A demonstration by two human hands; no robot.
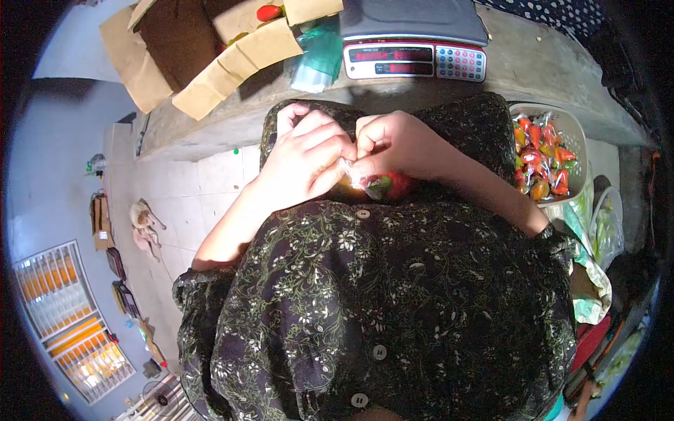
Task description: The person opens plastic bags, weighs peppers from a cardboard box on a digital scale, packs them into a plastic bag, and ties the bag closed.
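Observation:
A small clear plastic bag of red and green peppers rests at my lap, against my dark floral shirt. The fingers of my left hand are closed on the gathered top of the bag. Beside it, my right hand is curled with its fingertips pinching the same bunched plastic. The two hands nearly touch, and their fingers hide most of the bag's neck.
A digital scale stands on the concrete ledge ahead, beside green plastic bags and an open cardboard box with a red pepper. A basket of bagged peppers sits at right. A dog lies on the floor.

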